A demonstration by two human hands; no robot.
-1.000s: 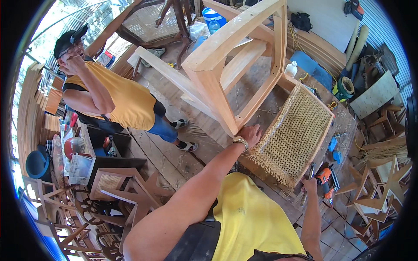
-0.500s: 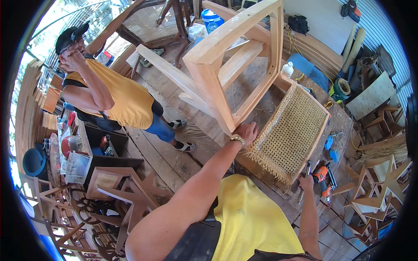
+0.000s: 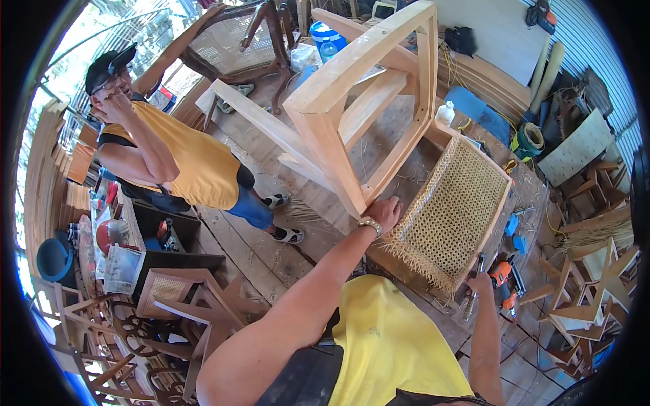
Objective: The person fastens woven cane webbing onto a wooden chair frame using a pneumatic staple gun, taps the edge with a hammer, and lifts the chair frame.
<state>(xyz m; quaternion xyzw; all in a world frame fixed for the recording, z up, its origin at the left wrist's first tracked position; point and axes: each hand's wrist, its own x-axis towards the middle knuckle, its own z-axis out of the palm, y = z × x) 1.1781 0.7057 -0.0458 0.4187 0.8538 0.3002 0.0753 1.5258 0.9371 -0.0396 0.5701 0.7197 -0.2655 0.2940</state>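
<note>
My left hand (image 3: pixel 384 212), with a watch on its wrist, rests at the bench by the lower corner of a pale wooden chair frame (image 3: pixel 318 95). It holds nothing that I can see; its fingers lie loosely apart, tips partly hidden. Just right of it is a seat panel of woven cane (image 3: pixel 447 210) in a wooden frame, its near edge fringed with loose strands. Below the panel's near right corner, my right hand (image 3: pixel 479 284) is closed around a slim tool (image 3: pixel 468 308) with a dark upper end and a metallic lower end. Its exact kind is unclear.
An orange and black power tool (image 3: pixel 501 274) lies right of my right hand, near blue pieces (image 3: pixel 518 237). A white bottle (image 3: pixel 445 113) stands behind the panel. A person in a yellow top (image 3: pixel 193 162) stands at left. Chair parts (image 3: pixel 589 304) are piled at right.
My right hand has shifted slightly to the right and down with the tool. My left hand has stayed at the frame corner. The other person's raised arm now reaches the dark chair.
</note>
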